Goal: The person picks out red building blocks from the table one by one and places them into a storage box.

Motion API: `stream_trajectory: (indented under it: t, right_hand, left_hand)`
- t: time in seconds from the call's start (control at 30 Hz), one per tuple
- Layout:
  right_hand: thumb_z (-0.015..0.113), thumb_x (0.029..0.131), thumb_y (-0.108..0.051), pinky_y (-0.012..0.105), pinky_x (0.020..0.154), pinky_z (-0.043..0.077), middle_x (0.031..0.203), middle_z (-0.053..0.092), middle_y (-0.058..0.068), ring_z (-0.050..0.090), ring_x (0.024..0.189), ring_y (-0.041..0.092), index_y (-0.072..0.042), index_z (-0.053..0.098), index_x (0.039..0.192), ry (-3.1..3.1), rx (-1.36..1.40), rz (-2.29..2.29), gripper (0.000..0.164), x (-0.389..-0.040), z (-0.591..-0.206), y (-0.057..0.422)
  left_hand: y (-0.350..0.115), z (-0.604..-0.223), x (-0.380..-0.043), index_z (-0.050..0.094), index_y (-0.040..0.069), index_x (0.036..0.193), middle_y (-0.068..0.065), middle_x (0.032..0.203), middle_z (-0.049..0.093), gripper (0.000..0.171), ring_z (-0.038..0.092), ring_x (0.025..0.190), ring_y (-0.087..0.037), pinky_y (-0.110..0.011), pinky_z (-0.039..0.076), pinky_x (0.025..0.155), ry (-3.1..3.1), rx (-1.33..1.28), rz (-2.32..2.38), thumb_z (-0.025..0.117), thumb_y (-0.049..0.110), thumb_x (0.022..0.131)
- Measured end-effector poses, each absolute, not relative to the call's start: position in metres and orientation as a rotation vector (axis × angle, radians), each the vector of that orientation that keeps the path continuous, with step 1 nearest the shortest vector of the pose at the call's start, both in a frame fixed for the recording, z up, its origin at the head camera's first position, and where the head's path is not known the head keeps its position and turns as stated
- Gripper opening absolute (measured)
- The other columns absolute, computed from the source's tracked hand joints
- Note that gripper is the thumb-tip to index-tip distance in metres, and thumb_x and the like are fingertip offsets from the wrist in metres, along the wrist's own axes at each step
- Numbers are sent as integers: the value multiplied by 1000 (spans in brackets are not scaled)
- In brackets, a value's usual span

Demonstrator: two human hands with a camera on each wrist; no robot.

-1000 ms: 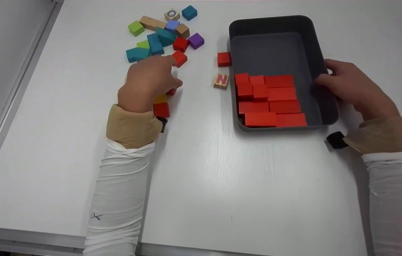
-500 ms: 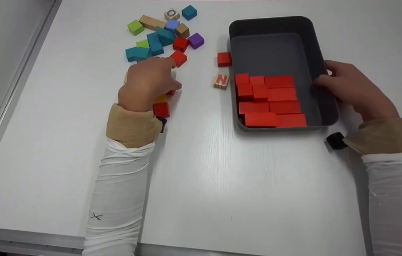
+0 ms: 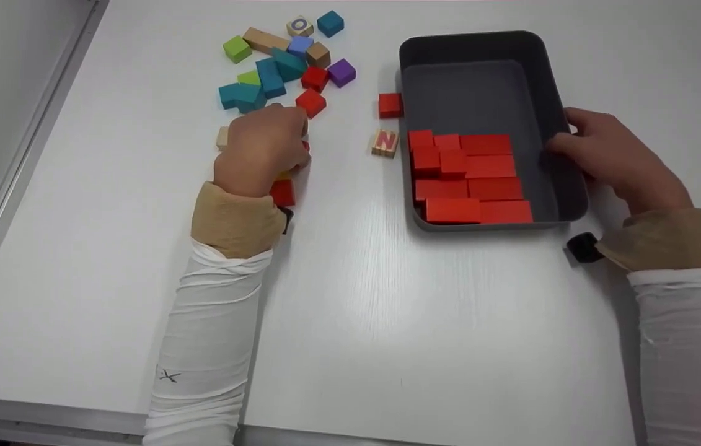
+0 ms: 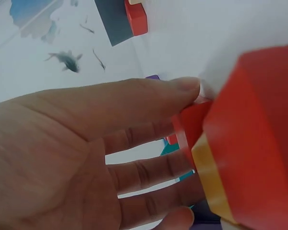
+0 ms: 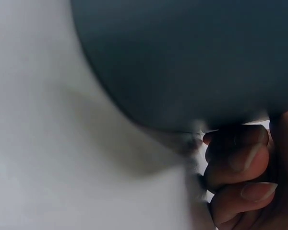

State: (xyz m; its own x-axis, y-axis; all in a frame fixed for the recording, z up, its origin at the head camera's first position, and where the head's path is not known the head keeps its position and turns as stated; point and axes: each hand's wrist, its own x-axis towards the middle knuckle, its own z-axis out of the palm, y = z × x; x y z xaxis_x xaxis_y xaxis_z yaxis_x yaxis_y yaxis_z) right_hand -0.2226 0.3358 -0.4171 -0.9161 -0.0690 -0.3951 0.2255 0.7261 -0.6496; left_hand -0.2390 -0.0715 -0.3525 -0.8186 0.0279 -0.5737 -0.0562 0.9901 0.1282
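My left hand (image 3: 263, 145) pinches a small red block (image 4: 192, 122) between thumb and fingers, as the left wrist view shows; in the head view the hand mostly hides it. Close beside it are a yellow block (image 4: 211, 179) and another red block (image 4: 259, 139). My right hand (image 3: 620, 155) grips the right wall of a dark grey tray (image 3: 468, 93), thumb over the rim and fingers outside. In the tray's near part, several red blocks (image 3: 490, 166) lie in rows, some of them stacked.
A red block (image 3: 390, 106) and a letter N block (image 3: 385, 143) lie left of the tray. Beyond my left hand are loose blocks: red (image 3: 311, 103), purple (image 3: 342, 73), teal (image 3: 271, 78), green (image 3: 237, 49) and wooden (image 3: 265, 40). A pale block (image 3: 222, 138) lies left of that hand.
The left hand's thumb and fingers have closed together on the small red block, and the hand has drawn slightly back from the red block ahead. The right hand keeps its grip on the tray.
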Motion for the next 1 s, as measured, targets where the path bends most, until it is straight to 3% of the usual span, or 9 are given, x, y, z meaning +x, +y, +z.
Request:
stream_trajectory:
  t: [0.2,0.5,0.77,0.87,1.0]
  right_hand:
    - [43,103,-34,25,67,47,103,63,-5,58,80,9,-12,47,150,2551,112,-1011,52,-223,-417,334]
    - [43,103,-36,27,69,44,110,62,1,56,83,11,-13,47,151,2561,120,-988,53,-221,-416,333]
    - [42,103,-37,25,69,47,122,62,11,58,84,10,-13,45,153,2545,121,-994,56,-221,-419,334]
    - [42,103,-36,24,69,47,129,59,17,58,84,9,-13,44,154,2537,118,-1007,57,-222,-419,334]
    - [42,103,-36,23,70,49,127,60,14,59,86,9,-13,44,154,2527,125,-1020,56,-221,-419,334]
  left_hand:
    - [-72,-352,-238,49,14,150,-14,134,58,65,52,123,-30,-46,56,92,2552,-23,181,79,22,92]
    - [-67,-352,-236,34,14,159,-20,153,45,71,51,136,-37,-52,54,103,2709,-1,223,70,21,99]
    - [-58,-353,-233,47,14,150,-15,138,56,53,56,122,-30,-45,55,97,2854,58,319,67,22,101]
    - [-54,-352,-232,52,15,146,-14,139,57,47,56,124,-29,-43,55,100,2888,68,356,66,21,102]
    - [-44,-352,-231,54,17,146,-11,144,56,46,57,129,-27,-40,54,106,2915,102,428,66,21,102]
